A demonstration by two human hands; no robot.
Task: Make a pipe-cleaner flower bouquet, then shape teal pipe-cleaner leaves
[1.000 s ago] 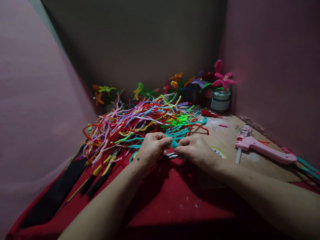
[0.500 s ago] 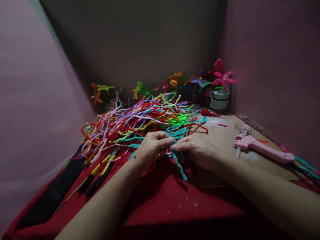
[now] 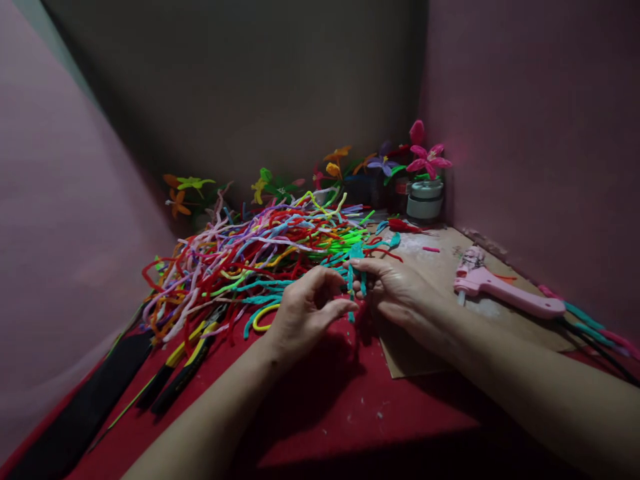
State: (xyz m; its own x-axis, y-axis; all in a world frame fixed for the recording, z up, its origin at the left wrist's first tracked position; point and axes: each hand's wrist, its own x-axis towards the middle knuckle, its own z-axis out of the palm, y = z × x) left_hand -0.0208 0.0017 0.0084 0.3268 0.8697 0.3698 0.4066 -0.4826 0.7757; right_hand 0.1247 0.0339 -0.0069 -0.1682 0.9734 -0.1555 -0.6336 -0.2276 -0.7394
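My right hand [image 3: 395, 287] pinches a teal pipe cleaner piece [image 3: 357, 251] between thumb and fingers. It is bent, with a flat upper part and two ends hanging down. My left hand [image 3: 313, 303] is just left of it, thumb and forefinger apart around the hanging ends; no grip on them shows. Behind both hands lies a large tangled heap of pipe cleaners [image 3: 250, 243] in many colours, with loose teal pipe cleaners [image 3: 267, 287] at its near edge. A yellow loop [image 3: 263, 319] shows beside my left hand, the rest of it hidden.
Yellow-and-black pliers [image 3: 177, 360] and a black flat strip [image 3: 95, 393] lie at the left. A pink glue gun [image 3: 505, 290] rests on a brown board [image 3: 415, 347] at the right. Pipe cleaner flowers [image 3: 430, 160] stand along the back, one in a small jar [image 3: 424, 201].
My left hand has let go of the teal pipe cleaner and its fingers have parted. My right hand has raised the piece and turned it. The view has shifted slightly right.
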